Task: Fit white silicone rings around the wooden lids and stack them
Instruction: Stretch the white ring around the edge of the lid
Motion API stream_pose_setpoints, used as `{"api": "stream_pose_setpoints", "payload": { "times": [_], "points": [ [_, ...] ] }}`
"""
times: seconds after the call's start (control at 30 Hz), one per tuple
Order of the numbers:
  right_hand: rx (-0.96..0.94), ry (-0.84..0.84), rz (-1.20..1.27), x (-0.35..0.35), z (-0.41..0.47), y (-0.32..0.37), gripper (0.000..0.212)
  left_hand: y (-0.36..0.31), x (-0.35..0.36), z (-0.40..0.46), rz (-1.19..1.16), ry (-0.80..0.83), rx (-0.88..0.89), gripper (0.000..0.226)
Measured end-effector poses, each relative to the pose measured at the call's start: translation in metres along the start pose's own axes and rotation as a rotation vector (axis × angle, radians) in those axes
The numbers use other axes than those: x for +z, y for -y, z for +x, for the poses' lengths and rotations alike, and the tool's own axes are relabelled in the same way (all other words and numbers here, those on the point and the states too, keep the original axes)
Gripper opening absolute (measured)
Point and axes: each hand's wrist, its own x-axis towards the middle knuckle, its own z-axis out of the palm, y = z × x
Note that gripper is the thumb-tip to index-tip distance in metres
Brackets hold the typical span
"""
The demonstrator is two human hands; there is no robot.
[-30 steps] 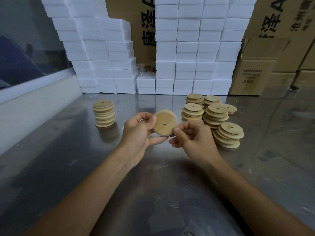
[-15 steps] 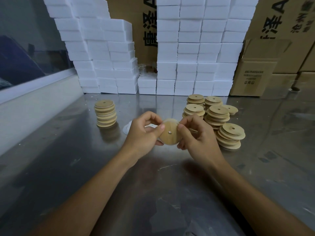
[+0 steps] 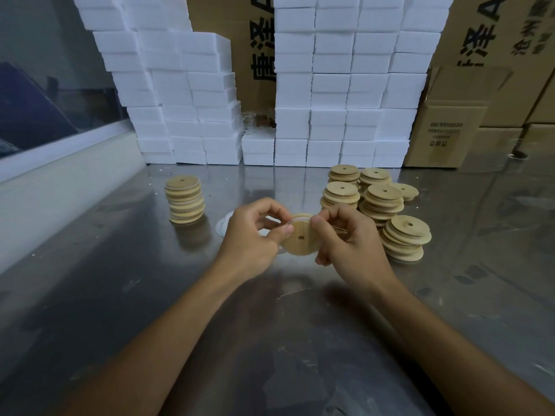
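Round wooden lid (image 3: pixel 300 237) with white silicone ring (image 3: pixel 295 217), frame centre, both hands' grip pinching | ringed stack (image 3: pixel 185 199) left: done | bare stacks (image 3: pixel 380 199) right: pending

Two bare forearms — no sleeves, no watch or rings showing — ending in a left hand (image 3: pixel 250 240) and right hand (image 3: pixel 350 244) with short, plain nails.

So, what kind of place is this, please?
Probably a small packing or assembly workshop: stacks of wooden lids stand on a steel worktable, and behind them are piled white foam boxes and printed cardboard cartons.
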Motion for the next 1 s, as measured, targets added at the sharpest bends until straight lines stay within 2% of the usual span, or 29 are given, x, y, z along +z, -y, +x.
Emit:
{"api": "stream_pose_setpoints", "payload": {
  "times": [0.27,0.37,0.47,0.63,0.77,0.9,0.97,1.0],
  "points": [
    [-0.138,0.013,-0.164,0.000,-0.001,-0.009,0.009,0.004,-0.002,0.002,0.022,0.042,-0.048,0.027],
    [-0.144,-0.002,-0.164,0.002,-0.001,-0.009,0.006,0.001,-0.004,0.002,-0.053,0.018,-0.135,0.022],
    [-0.127,-0.024,-0.161,0.002,-0.001,-0.009,0.005,-0.001,-0.009,0.006,-0.152,-0.146,-0.294,0.020],
    [-0.090,-0.054,-0.166,0.001,-0.001,-0.007,0.008,0.007,-0.032,0.020,-0.390,-0.567,-0.514,0.017],
    [-0.085,-0.051,-0.176,0.002,-0.001,-0.005,0.007,0.025,-0.059,0.027,-0.201,-0.808,-0.574,0.015],
    [-0.091,-0.056,-0.186,0.002,-0.001,-0.005,0.006,0.034,-0.082,0.030,-0.063,-0.950,-0.623,0.025],
    [-0.094,-0.063,-0.185,0.001,-0.001,-0.005,0.006,0.041,-0.089,0.029,-0.040,-0.996,-0.666,0.020],
    [-0.094,-0.070,-0.183,0.001,-0.001,-0.004,0.006,0.045,-0.092,0.028,-0.036,-1.001,-0.692,0.010]
  ]
}}
